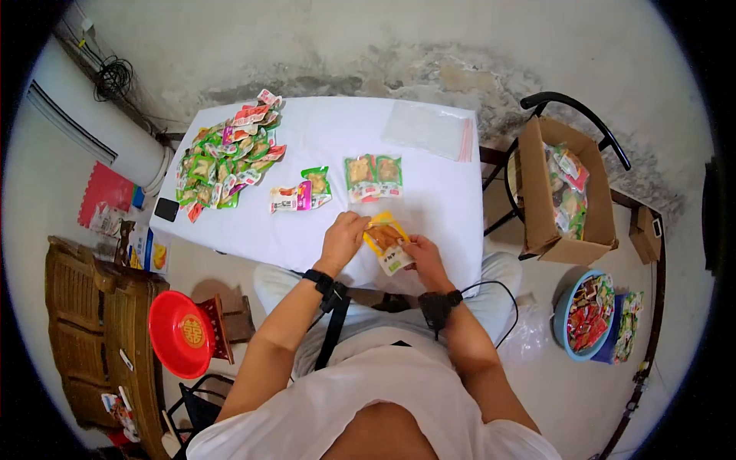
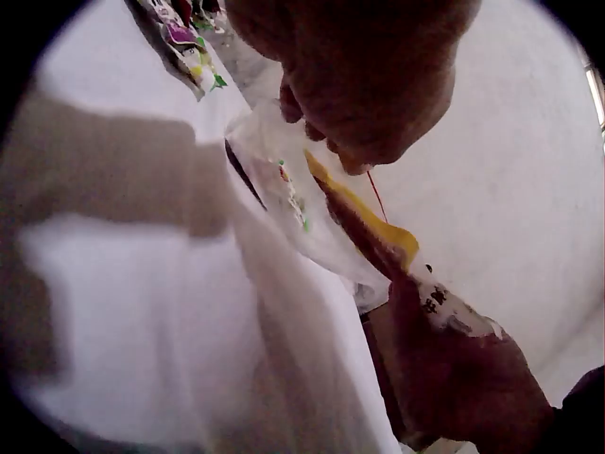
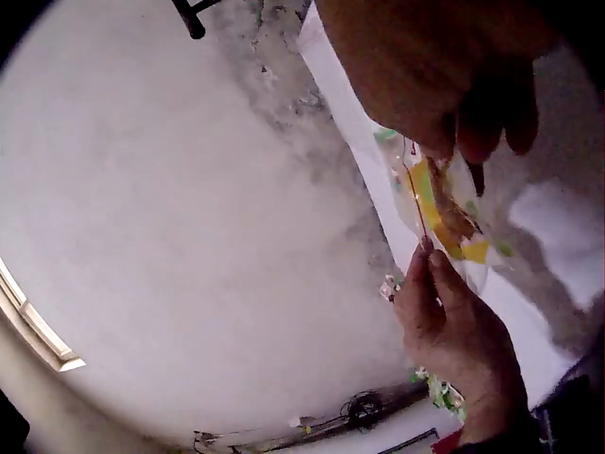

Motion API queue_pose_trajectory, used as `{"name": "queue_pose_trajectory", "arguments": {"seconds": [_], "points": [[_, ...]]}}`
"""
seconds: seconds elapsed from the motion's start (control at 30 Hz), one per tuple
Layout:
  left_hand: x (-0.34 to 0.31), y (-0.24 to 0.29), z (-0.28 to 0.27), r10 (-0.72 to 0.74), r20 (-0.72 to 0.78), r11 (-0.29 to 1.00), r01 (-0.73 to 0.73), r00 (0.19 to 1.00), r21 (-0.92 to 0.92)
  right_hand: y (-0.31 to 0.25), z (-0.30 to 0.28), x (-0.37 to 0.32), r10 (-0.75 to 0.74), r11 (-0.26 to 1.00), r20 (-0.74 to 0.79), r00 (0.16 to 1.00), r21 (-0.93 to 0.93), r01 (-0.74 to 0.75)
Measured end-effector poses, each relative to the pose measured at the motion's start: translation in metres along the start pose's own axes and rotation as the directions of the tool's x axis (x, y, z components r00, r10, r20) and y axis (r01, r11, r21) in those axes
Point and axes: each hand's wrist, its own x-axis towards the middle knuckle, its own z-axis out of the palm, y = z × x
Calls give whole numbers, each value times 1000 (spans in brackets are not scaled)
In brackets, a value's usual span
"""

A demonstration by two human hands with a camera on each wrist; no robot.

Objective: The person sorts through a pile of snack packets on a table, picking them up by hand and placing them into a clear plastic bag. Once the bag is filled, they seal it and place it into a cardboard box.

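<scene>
Over the near edge of the table, my left hand (image 1: pixel 343 239) pinches the red-lined edge of a clear zip bag (image 3: pixel 412 189). My right hand (image 1: pixel 426 261) grips a snack packet (image 1: pixel 387 239) with a yellow top, a white lower part and brown food showing through. In the left wrist view the yellow-edged packet (image 2: pixel 364 213) overlaps the clear plastic. Just beyond the hands lies a pair of green-edged packets (image 1: pixel 373 178) side by side. A white-and-purple packet (image 1: pixel 291 198) and a green packet (image 1: pixel 317 182) lie to their left.
A heap of snack packets (image 1: pixel 222 165) covers the table's left end, beside a black phone (image 1: pixel 166 209). Flat clear bags (image 1: pixel 429 129) lie at the back right. Right of the table are a carton (image 1: pixel 571 247) and a blue basin (image 1: pixel 566 310) of packets; a red basin (image 1: pixel 172 349) stands left.
</scene>
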Motion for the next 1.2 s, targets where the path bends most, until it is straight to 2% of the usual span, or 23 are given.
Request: {"name": "queue_pose_trajectory", "arguments": {"seconds": [0.07,0.2,0.37,0.5,0.57,0.6,0.63,0.67,0.7,0.73,0.77,0.8,0.87,0.9,0.93,0.97,1.0,1.03,1.07,1.1,1.13,1.17,1.2], "points": [[-2,2,1,9,-14,1000,-8,1000,15,-1,7,1,-31,995,-85,996,88,39],[-1,10,-1,56,-58,997,-53,997,48,3,13,14,-34,973,-112,993,223,59],[-1,12,1,41,-62,999,-38,997,37,14,28,44,-76,861,-6,997,504,68],[0,10,2,66,-62,998,-65,996,26,21,33,60,-74,808,53,996,588,29],[-2,11,5,66,-73,998,-65,995,13,22,45,65,-4,746,-115,993,661,80],[-2,11,7,63,-84,998,-64,994,-1,39,39,79,-6,746,-115,993,661,81],[-3,11,8,65,-86,998,-65,994,1,70,28,104,-353,919,-92,931,153,364],[-4,10,9,66,-84,998,-66,994,5,87,22,119,-603,713,114,790,-367,597],[-4,10,10,67,-83,998,-67,994,9,72,29,105,-605,711,115,788,-367,600],[-5,10,10,68,-85,998,-67,994,9,44,44,72,-393,916,53,918,105,386],[-5,12,9,51,-72,999,-51,996,-6,27,53,54,-151,831,115,982,552,63],[-5,12,8,33,-59,999,-35,998,-20,29,53,57,-151,832,116,982,551,63],[-6,11,10,41,-58,999,-43,997,-24,41,53,66,-63,713,118,991,700,-38],[-6,10,10,50,-56,998,-51,997,-29,57,51,82,-63,714,120,991,699,-39],[-6,12,10,49,-56,998,-50,997,-28,77,47,104,-234,864,38,971,467,189],[-6,14,8,39,-56,998,-41,998,-38,87,44,117,-413,896,13,910,182,404],[-6,15,7,29,-55,998,-32,998,-46,71,45,106,-414,896,15,910,183,405],[-7,14,8,29,-57,999,-32,998,-43,54,44,94,-606,753,56,793,-279,596],[-8,11,10,25,-51,999,-27,998,-36,39,45,85,-730,401,191,656,-658,637],[-10,10,11,20,-43,999,-21,999,-29,50,46,100,-730,400,193,655,-656,640],[-10,10,10,19,-45,999,-20,999,-27,75,44,131,-647,669,35,762,-452,589],[-10,12,9,29,-48,999,-30,998,-32,70,52,134,-505,855,-83,859,-185,484],[-9,12,9,39,-52,998,-41,998,-39,67,55,135,-504,855,-81,860,-183,485]]}}
